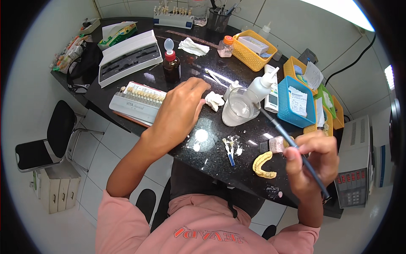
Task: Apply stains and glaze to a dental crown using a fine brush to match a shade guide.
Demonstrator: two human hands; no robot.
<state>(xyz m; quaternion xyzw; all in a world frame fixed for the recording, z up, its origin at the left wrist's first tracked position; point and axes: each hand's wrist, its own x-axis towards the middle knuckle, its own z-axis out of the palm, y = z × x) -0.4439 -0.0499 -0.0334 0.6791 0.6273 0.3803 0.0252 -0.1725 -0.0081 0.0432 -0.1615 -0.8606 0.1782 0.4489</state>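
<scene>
My right hand (pixel 313 163) pinches a slim brush (pixel 280 128) with a dark handle and a metal collar. The brush slants up and left to the rim of a clear glass (pixel 241 112) of cloudy water; I cannot tell how far its tip goes in. My left hand (pixel 181 103) hovers palm down over the counter, fingers stretched forward and thumb apart, beside a crumpled white tissue (pixel 215 100). Below the right hand's side of the glass lie a yellowish horseshoe-shaped dental cast (pixel 263 166) and a small jar of pink powder (pixel 277 144). Small tooth-coloured pieces on a blue-ended stick (pixel 229 152) lie nearby.
A tooth shade guide (pixel 137 101), an open white case (pixel 131 57) and a brown dropper bottle (pixel 171 70) stand left. White squeeze bottle (pixel 261 86), blue basket (pixel 296 101) and yellow basket (pixel 255 51) crowd the right. A control unit (pixel 354 163) stands by the counter's right end.
</scene>
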